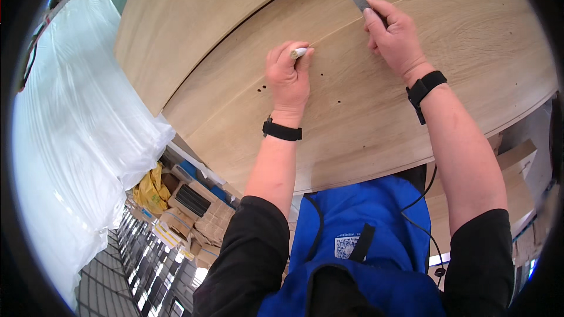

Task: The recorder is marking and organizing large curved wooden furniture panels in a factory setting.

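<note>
My left hand (pixel 286 82) is closed around a short white stick with a tan end (pixel 298 53), pointing up out of the fist just above the wooden panel (pixel 376 117). Farther right and higher, my right hand (pixel 395 36) grips a scraper blade (pixel 360 3), thin, grey and flat. Its thumb lies along the near side of the blade, whose slanted tip points to the upper left over the wood. Both hands are over the light-brown panel, which has a faint lengthwise seam and several small dark holes. Whether the blade touches the surface cannot be told.
Another wooden panel (pixel 194 17) lies along the far left, past a dark gap. White plastic sheeting (pixel 82 129) hangs at the left. Below it are a yellow bag (pixel 153 191) and cardboard boxes (pixel 205 217). A black cable (pixel 432 238) runs beside my blue apron (pixel 376 211).
</note>
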### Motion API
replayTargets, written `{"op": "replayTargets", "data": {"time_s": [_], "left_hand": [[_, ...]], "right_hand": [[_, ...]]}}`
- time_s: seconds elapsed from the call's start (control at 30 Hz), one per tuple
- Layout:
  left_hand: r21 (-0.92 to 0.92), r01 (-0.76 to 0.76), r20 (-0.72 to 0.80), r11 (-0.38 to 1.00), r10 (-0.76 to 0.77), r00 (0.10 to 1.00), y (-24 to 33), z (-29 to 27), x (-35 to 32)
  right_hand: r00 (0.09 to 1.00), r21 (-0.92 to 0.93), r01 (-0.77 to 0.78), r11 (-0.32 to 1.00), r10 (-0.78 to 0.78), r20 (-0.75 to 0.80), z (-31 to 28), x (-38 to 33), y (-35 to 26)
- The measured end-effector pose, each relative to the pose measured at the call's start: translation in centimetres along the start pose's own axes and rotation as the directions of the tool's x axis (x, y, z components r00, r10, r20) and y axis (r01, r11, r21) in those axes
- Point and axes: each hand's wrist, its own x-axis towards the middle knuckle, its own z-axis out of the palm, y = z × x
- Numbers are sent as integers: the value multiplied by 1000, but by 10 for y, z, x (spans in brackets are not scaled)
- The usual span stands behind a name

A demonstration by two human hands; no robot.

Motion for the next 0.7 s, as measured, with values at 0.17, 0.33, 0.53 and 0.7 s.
{"op": "replayTargets", "data": {"time_s": [0.17,0.33,0.53,0.7], "left_hand": [[20,18,8,1000,-18,1000,1,-2,-3],[-15,88,-12,996,-88,996,0,-10,-5],[-408,317,29,856,-335,942,-2,-11,-7],[-90,111,-10,990,-112,994,2,2,-2]], "right_hand": [[999,35,-46,998,46,5,-6,0,-2],[998,3,-56,998,56,-8,-4,1,-5],[998,39,-64,997,64,-2,-6,0,-2],[1000,0,-25,1000,25,-7,-2,2,-3]]}}
